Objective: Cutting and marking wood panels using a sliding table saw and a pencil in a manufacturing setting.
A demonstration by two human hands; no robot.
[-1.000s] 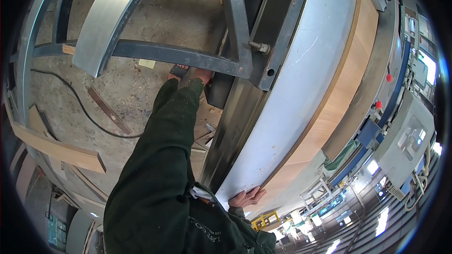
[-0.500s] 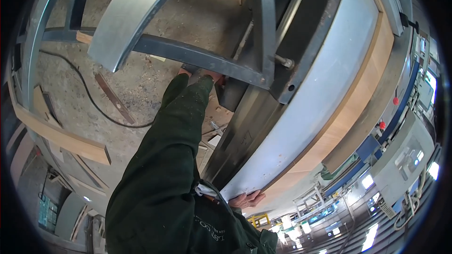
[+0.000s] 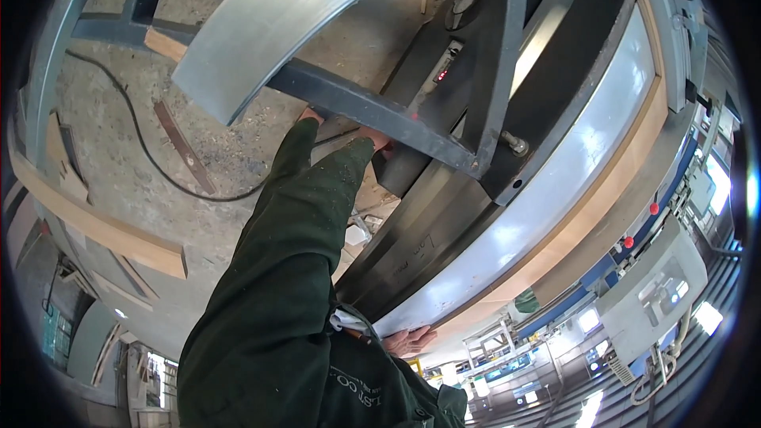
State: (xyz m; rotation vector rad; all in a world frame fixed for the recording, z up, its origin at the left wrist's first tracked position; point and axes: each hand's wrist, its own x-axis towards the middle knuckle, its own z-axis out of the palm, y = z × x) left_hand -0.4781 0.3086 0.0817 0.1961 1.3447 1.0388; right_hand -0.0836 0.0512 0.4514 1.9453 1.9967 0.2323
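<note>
Two dark green sleeves, dusted with specks, stretch up the middle. At their ends my left hand [image 3: 312,115] and my right hand [image 3: 377,139] show only small patches of skin beside and below a grey steel bar [image 3: 349,101]. Their fingers are hidden, so I cannot tell what they hold. Beside them is a dark metal housing with a small red-lit display [image 3: 443,73]. A third hand [image 3: 408,342] lies on the near end of a curved white panel [image 3: 547,198], fingers extended. Its arm is hidden by the jacket, and I cannot tell whose it is.
A curved bare-metal strip [image 3: 293,16] overhangs the upper left. A black cable [image 3: 154,162] and wood scraps [image 3: 181,147] lie on the dusty floor. A curved wooden piece [image 3: 103,222] stands at the left. Wooden edging [image 3: 571,226] borders the panel; machines are beyond it.
The view has shifted, so the steel frame and metal strip sit farther right and the red-lit display has come into view. Both sleeve ends remain by the steel bar; the third hand stays on the panel.
</note>
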